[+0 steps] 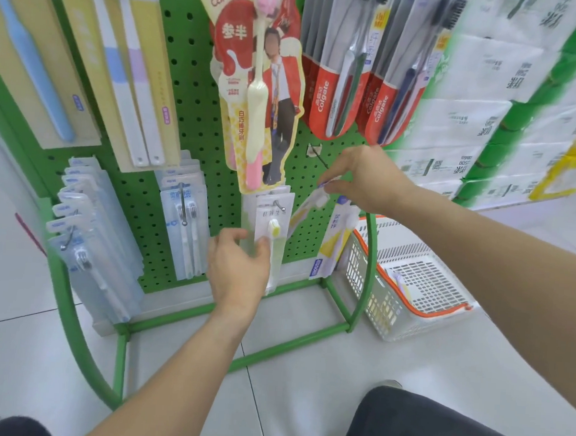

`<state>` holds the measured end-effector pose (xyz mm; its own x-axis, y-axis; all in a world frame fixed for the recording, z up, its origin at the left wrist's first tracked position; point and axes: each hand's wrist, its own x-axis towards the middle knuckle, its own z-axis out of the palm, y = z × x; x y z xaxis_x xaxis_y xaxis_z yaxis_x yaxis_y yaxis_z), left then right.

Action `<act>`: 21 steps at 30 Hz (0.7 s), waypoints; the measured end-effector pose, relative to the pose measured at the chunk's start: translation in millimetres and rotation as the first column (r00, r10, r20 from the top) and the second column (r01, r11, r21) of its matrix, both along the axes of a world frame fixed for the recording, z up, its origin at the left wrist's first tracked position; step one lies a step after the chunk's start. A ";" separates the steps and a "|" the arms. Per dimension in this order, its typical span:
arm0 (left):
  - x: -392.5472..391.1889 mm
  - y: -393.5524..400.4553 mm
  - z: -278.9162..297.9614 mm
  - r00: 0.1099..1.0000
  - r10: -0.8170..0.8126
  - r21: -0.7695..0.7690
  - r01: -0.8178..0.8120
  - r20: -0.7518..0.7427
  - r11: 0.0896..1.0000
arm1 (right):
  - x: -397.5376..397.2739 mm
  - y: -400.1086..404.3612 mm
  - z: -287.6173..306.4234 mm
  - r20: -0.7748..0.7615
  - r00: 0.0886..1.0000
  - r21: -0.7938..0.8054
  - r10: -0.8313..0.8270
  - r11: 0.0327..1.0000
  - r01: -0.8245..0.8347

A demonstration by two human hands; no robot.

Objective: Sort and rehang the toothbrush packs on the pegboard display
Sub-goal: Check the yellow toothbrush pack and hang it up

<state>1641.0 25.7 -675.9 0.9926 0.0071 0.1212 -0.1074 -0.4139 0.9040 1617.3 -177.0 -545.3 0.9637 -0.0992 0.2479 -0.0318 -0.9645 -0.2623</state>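
Note:
The green pegboard (193, 87) carries several hanging toothbrush packs. My left hand (238, 268) grips the lower part of a clear pack with a yellow-headed toothbrush (274, 228), which hangs on a low hook. My right hand (359, 180) pinches the top of a purple and white toothbrush pack (309, 207) just below an empty black hook (319, 154). This pack tilts down to the left. Another purple and yellow pack (336, 237) stands beside it at the board's lower right.
A white plastic basket (410, 286) with an orange rim sits on the floor to the right, holding a pack or two. Red Colgate packs (342, 86) hang above. Blue packs (86, 239) hang at the lower left. Stacked tissue packages (489, 95) fill the right.

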 end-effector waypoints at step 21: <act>-96.1 19.3 61.7 0.603 -0.368 0.045 0.482 0.707 0.875 | -104.0 35.2 -0.8 0.317 0.917 0.059 0.240 0.961 -0.272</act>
